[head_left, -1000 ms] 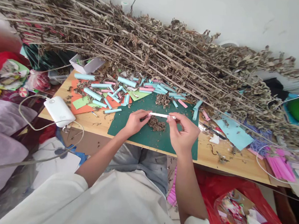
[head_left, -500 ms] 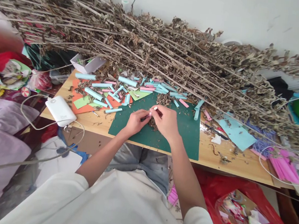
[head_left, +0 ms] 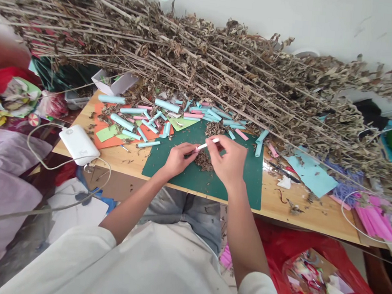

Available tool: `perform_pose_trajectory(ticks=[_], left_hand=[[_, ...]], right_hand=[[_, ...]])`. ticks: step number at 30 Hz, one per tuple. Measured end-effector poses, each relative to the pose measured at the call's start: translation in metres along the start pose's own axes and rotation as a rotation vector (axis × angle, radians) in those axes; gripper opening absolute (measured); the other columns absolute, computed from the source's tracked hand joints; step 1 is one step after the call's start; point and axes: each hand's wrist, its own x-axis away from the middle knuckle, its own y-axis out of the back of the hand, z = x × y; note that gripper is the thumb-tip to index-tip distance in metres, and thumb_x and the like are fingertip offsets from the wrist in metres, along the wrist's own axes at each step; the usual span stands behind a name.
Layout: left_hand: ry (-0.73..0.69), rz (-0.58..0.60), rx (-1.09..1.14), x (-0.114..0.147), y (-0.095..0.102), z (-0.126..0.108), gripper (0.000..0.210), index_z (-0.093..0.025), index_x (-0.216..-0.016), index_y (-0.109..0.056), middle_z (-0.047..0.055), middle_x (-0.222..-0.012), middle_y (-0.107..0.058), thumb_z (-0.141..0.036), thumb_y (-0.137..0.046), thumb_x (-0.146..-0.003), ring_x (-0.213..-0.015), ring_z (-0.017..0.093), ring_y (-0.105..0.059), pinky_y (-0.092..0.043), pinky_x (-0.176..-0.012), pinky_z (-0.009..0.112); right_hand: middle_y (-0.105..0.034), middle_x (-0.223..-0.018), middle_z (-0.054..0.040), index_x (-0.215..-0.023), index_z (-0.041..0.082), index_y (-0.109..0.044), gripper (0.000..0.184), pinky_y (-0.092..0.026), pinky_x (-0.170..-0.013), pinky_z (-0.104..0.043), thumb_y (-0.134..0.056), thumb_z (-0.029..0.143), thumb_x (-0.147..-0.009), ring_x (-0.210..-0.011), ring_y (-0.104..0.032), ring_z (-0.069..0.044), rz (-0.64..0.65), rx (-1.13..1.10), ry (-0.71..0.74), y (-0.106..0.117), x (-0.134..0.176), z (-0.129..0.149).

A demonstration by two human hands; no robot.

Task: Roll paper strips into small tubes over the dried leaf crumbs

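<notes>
My left hand (head_left: 177, 160) is closed in a pinch on a small pink paper tube (head_left: 197, 149), mostly hidden by the fingers. My right hand (head_left: 229, 161) grips a thin white stick (head_left: 203, 146) between thumb and fingers. The stick's left end meets the pink tube; whether it sits inside cannot be made out. Just below the hands, a small heap of crumbled dry leaves (head_left: 204, 162) lies on a green cutting mat (head_left: 243, 188). A second leaf heap (head_left: 215, 129) is behind them.
Several blue rolled paper tubes (head_left: 122, 122) and some pink ones lie behind the mat. Long dried plant stalks (head_left: 190, 55) stretch across the back. A white power bank (head_left: 79, 145) with a cable is at left, blue paper (head_left: 313, 173) at right. A red bag (head_left: 269, 245) hangs below the table.
My right hand has moved a little to the right and away from the left, drawing the white stick so more of it shows. My left hand stays nearly still.
</notes>
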Motion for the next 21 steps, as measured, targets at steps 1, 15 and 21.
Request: perform_pose_trajectory(ticks=[1,15,21], left_hand=[[0.006,-0.002,0.01,0.0,-0.0003,-0.0003,0.022,-0.017,-0.107,-0.073,0.007,-0.096,-0.073,-0.028,-0.059,-0.093,-0.083,0.014,-0.068,-0.054,-0.074,0.022],[0.022,-0.005,0.028,0.0009,-0.0019,0.0014,0.022,-0.017,-0.104,-0.073,0.007,-0.095,-0.072,-0.029,-0.059,-0.093,-0.082,0.013,-0.068,-0.056,-0.074,0.021],[0.017,-0.012,0.048,0.0006,-0.0019,-0.0004,0.023,-0.017,-0.104,-0.073,0.008,-0.097,-0.073,-0.031,-0.058,-0.094,-0.086,0.014,-0.068,-0.056,-0.075,0.022]], right_hand=[[-0.07,-0.073,-0.0016,-0.083,0.02,-0.068,0.023,-0.047,-0.065,-0.026,-0.055,0.036,-0.094,-0.062,-0.061,-0.014,-0.074,0.004,-0.003,0.0032,0.0003,0.0017],[-0.071,-0.074,-0.003,-0.082,0.02,-0.066,0.024,-0.05,-0.066,-0.027,-0.052,0.034,-0.095,-0.066,-0.065,-0.015,-0.161,0.026,0.05,0.0073,0.0065,0.0009],[-0.072,-0.077,-0.0031,-0.084,0.021,-0.066,0.021,-0.05,-0.067,-0.028,-0.052,0.032,-0.095,-0.069,-0.067,-0.016,-0.205,0.026,0.061,0.0115,0.0087,-0.0011]])
